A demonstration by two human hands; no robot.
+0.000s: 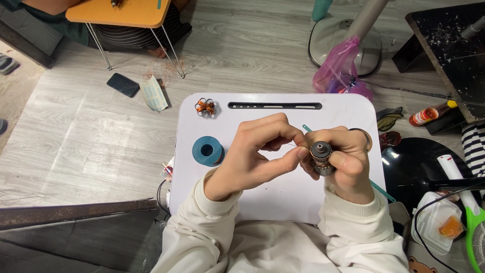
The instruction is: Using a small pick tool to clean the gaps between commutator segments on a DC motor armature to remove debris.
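My right hand (348,162) grips a small motor armature (322,157), a dark metal cylinder with copper windings, held upright above the white lap table (283,197). My left hand (260,151) pinches a thin wire (292,145) that runs to the armature's top; thumb and forefinger meet right beside it. A blue spool (207,150) stands on the table to the left of my left hand. A small bundle of copper coils with metal rings (205,107) lies near the table's far left corner. Both sleeves are cream white.
A slot (274,105) runs along the table's far edge. On the floor lie a phone (123,84), a face mask (153,93), a pink bag (339,71) and a sauce bottle (429,114). An orange folding table (118,12) stands far left, a fan base (343,38) behind.
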